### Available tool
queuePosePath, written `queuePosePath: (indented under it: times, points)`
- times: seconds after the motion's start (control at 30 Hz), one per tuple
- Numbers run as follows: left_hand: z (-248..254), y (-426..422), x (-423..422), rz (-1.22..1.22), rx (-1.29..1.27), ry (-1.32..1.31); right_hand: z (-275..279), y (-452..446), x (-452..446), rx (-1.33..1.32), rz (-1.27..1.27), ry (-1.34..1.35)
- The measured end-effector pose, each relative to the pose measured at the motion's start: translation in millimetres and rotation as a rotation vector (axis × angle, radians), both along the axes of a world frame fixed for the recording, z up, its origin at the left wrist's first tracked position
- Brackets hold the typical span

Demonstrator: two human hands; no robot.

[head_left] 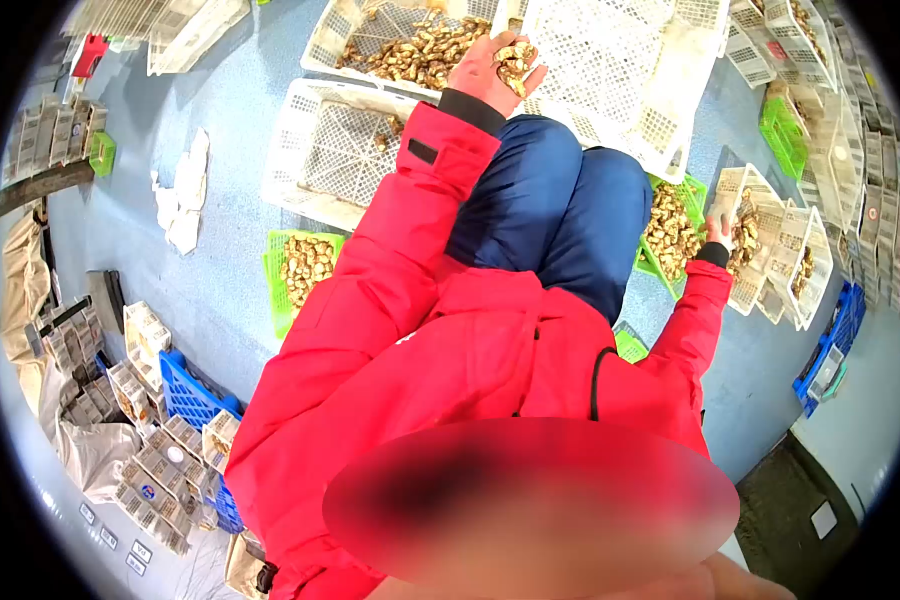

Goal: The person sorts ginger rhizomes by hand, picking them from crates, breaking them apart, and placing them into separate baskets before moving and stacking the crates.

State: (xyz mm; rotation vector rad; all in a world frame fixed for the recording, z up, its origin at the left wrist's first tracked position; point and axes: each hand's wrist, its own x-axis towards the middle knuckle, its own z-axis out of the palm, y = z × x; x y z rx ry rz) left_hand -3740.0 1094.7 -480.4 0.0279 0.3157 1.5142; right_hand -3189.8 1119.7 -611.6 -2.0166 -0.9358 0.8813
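My left hand point(492, 72) is at the top centre, palm up with fingers curled around several small brown mushrooms point(513, 66). It is above the edge of a white crate point(320, 48) that holds a pile of similar mushrooms point(430, 52). On the right, my right hand point(718, 232) reaches to a white basket point(738, 180) and its fingers are beside the brown mushrooms point(745, 235) in it. Whether those fingers grip any is too small to tell. A second white crate point(295, 165) below the first has only a few mushrooms in it.
A large white crate point(610, 60) stands in front of my knees. Green baskets of mushrooms point(275, 270) point(675, 225) flank my legs. Stacked trays point(170, 470) and a blue crate point(190, 390) are at the lower left. A white cloth point(183, 195) lies on the blue floor.
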Motion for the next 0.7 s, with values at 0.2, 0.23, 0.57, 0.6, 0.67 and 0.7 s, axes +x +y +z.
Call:
queuePosePath:
  times: [0.2,0.23,0.57,0.6,0.67,0.7]
  points:
    - [-14.1,10.6,15.9,0.121,0.144,0.708,130.6,30.5,-186.1,0.33,0.445,0.381]
    - [-13.6,13.1,19.3,0.121,0.168,0.712,156.9,29.5,-237.3,0.425,0.644,0.218]
    - [47.5,11.6,26.2,-0.08,0.11,-0.061,177.3,19.2,-418.4,0.938,1.042,-0.234]
    - [39.3,14.6,28.0,-0.06,0.185,0.017,181.3,21.9,-416.6,0.922,0.999,-0.199]
    - [16.9,22.2,45.6,-0.035,0.222,0.164,191.6,15.4,-406.2,0.853,0.884,-0.225]
    - [18.4,23.0,54.8,-0.025,0.193,0.237,183.9,17.4,-400.9,0.806,0.765,-0.202]
